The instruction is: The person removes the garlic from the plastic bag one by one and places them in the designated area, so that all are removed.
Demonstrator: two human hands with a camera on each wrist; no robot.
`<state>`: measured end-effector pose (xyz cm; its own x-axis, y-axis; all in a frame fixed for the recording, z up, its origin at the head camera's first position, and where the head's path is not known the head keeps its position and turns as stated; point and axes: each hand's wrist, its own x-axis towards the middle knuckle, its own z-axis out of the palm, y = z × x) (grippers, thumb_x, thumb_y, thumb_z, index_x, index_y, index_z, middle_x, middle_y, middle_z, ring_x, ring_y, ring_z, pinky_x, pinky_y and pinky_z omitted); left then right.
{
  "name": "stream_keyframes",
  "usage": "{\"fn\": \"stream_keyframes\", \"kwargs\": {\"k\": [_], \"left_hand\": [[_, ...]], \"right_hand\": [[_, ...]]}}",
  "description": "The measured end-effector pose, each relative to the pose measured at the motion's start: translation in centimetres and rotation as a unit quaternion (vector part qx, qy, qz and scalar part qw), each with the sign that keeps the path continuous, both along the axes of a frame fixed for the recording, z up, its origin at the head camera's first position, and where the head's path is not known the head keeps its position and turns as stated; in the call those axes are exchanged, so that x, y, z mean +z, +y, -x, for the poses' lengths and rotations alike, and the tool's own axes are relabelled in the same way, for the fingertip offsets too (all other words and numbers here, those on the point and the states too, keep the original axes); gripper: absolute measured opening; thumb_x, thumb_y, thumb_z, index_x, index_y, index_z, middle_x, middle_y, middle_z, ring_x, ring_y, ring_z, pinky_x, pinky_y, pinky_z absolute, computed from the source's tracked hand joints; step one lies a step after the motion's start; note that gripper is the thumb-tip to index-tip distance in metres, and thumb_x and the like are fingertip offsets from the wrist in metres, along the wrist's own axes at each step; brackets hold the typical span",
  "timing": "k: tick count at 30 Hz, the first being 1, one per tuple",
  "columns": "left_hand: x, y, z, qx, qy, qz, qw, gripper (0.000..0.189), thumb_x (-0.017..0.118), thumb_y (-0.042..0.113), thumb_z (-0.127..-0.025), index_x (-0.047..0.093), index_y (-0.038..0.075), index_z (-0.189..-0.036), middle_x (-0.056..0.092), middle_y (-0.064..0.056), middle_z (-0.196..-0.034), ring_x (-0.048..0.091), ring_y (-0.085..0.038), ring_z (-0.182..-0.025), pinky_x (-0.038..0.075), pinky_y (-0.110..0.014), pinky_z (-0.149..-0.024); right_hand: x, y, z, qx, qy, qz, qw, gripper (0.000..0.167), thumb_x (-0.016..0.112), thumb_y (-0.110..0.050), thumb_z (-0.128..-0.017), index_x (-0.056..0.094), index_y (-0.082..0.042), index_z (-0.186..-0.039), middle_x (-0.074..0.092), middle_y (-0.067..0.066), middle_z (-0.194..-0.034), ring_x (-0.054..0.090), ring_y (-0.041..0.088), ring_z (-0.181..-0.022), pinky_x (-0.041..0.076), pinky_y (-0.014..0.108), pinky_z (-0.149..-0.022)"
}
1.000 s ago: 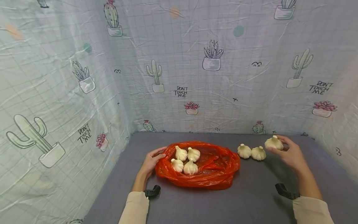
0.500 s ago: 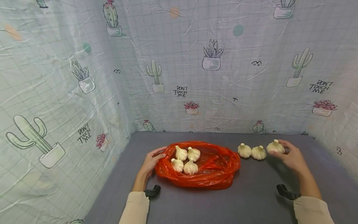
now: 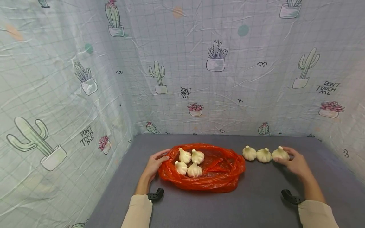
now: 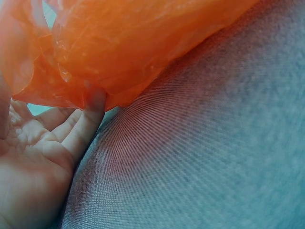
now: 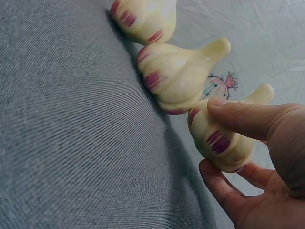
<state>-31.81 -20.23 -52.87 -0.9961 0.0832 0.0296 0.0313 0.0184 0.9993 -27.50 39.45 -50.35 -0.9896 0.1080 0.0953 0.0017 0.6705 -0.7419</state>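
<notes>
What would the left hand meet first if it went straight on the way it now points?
The red plastic bag: the left hand is at its left end, touching it. Garlic bulbs inside would probably come next, though depth is unclear.

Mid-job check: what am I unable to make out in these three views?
Head: part of the held garlic bulb, behind the right hand; anything beneath the red bag's crumpled folds.
Left wrist: the bulbs inside the bag, blocked by its plastic; some fingertips of the left hand, behind the bag.
Right wrist: the whole shape of the topmost bulb, cut off by the top edge.
</notes>
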Motion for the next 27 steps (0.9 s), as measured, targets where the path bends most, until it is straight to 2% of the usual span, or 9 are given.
{"fn": "stream_keyframes", "kwargs": {"k": [10,22,27], "left_hand": [[0.04,-0.07,0.0,0.0,-0.003,0.006,1.0,0.039,0.068,0.009,-0.096,0.068,0.011,-0.135,0.067,-0.013,-0.135,0.067,-0.016,-0.112,0.058,-0.029,-0.09],[0.03,-0.08,0.0,0.0,-0.004,0.006,1.0,0.039,0.068,0.009,-0.096,0.068,0.01,-0.135,0.067,-0.013,-0.134,0.066,-0.016,-0.111,0.058,-0.03,-0.09],[-0.04,-0.06,0.04,0.001,-0.003,0.011,0.9999,0.039,0.068,0.01,-0.096,0.068,0.01,-0.135,0.067,-0.014,-0.135,0.067,-0.017,-0.112,0.058,-0.031,-0.091]], "right_hand": [[-0.63,0.05,0.0,-0.002,0.002,-0.006,1.0,0.081,0.073,-0.034,-0.096,0.034,0.01,-0.152,0.04,0.043,-0.144,0.049,0.057,-0.12,0.045,0.028,-0.071],[-0.68,-0.29,-0.21,-0.002,0.009,0.003,1.0,0.08,0.073,-0.033,-0.096,0.035,0.011,-0.151,0.04,0.043,-0.144,0.05,0.057,-0.119,0.043,0.027,-0.072],[-0.67,-0.31,-0.26,0.002,0.0,0.0,1.0,0.079,0.072,-0.033,-0.096,0.035,0.01,-0.151,0.039,0.042,-0.145,0.05,0.055,-0.118,0.043,0.031,-0.074]]}}
